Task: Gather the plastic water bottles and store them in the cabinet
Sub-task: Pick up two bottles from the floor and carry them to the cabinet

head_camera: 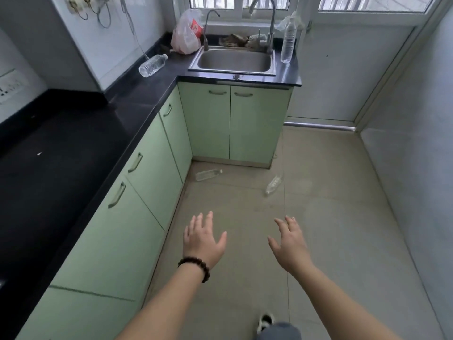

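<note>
- Bottles lie scattered in four spots, so the gathering looks not yet begun: none is in a hand and every green cabinet door (pixel 207 123) is closed.
- One bottle on its side (pixel 153 65) rests on the black surface (pixel 73 148) near the corner, close to the wall; lying flat, it could roll if nudged.
- An upright bottle (pixel 288 41) stands on the same surface just right of the sink (pixel 234 60), beside the tall tap (pixel 266 18); being tall and narrow, it would probably tip easily.
- Two more lie flat on the floor: one floor bottle (pixel 208 174) close to the base of the sink cabinet, and a second floor bottle (pixel 273 184) a little to its right, further out on the tiles (pixel 331 217).
- The left hand (pixel 203 239), wearing a bead bracelet (pixel 195 265), is held out palm down with fingers spread; its grip is released and it holds nothing.
- The right hand (pixel 290 244) is likewise stretched forward, fingers loosely extended, grip released and empty.
- Both hands hover over bare floor, well apart from every bottle, which suggests a reach towards the two floor bottles ahead.
- A pink plastic bag (pixel 185 36) sits left of the sink and some crumpled stuff behind it; neither belongs to the task.
- My guess is that the floor pair comes first, one per hand, and a cabinet door must then be opened.
</note>
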A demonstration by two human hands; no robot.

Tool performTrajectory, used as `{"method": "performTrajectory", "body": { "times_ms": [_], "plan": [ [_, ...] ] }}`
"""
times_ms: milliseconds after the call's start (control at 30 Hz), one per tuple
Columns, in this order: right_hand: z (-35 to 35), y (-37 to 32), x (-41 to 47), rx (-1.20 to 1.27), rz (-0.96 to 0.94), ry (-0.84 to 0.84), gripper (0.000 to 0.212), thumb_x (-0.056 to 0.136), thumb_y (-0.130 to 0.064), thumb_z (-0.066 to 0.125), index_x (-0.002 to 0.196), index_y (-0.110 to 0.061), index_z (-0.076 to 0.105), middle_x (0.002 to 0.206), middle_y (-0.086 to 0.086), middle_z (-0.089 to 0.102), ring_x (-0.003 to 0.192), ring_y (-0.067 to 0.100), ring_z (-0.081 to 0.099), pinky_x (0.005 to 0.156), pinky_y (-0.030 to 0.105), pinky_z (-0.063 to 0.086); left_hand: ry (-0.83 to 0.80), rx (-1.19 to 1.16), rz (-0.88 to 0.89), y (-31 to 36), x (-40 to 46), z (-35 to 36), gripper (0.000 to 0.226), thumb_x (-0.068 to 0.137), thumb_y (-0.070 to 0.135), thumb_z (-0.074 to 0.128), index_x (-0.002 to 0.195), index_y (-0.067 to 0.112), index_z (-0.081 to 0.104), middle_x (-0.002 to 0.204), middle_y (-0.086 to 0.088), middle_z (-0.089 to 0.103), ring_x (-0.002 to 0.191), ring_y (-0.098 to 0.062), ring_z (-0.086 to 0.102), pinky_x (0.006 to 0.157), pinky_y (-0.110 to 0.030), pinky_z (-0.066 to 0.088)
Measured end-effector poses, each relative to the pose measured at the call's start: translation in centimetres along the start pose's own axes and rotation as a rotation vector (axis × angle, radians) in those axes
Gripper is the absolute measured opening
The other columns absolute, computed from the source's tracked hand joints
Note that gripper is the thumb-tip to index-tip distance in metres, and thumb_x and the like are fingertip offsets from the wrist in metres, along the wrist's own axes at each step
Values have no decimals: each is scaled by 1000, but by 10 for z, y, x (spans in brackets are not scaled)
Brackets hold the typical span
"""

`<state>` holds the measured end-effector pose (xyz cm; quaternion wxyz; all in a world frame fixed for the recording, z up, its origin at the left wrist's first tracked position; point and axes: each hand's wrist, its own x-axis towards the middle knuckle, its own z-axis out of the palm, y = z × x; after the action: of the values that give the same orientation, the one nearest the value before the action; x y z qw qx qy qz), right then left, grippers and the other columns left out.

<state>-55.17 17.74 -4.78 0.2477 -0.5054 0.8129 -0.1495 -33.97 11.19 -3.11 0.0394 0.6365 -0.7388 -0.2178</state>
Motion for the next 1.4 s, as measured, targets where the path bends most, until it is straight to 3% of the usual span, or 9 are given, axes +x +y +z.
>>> {"method": "performTrajectory", "body": {
  "times_ms": [467,733,933,1100,1400],
  "plan": [
    [-30,15,351,67,84,-97,57,95,-31,51,146,-15,32,158,12,19,148,25,7,119,36,12,-118,89,-82,75,331,22,72,93,51,44,153,21,18,159,-8,21,148,-22,12,120,-40,13],
    [-18,27,499,28,123,-165,56,95,-28,51,146,-15,33,158,11,21,148,25,9,118,36,13,-225,151,-90,87,477,63,72,93,51,43,152,20,18,158,-7,24,147,-23,15,120,-40,14],
    [72,73,602,-57,147,-225,57,90,-23,59,142,-11,39,154,19,26,143,33,21,115,39,22,-342,187,-129,22,594,156,72,91,53,45,150,18,22,155,-11,29,143,-28,24,116,-44,23],
    [183,142,705,-112,129,-155,56,85,-16,67,136,-4,47,145,28,37,137,42,30,111,50,30,-333,235,-106,-68,716,267,73,92,49,48,150,14,21,153,-12,30,138,-30,30,112,-41,27],
    [344,213,826,-175,48,-86,57,89,-23,63,141,-11,43,151,20,33,142,36,26,113,51,28,-333,290,-113,-194,868,453,85,85,53,57,152,22,14,159,-8,16,146,-29,14,116,-49,19]
  ]
}}
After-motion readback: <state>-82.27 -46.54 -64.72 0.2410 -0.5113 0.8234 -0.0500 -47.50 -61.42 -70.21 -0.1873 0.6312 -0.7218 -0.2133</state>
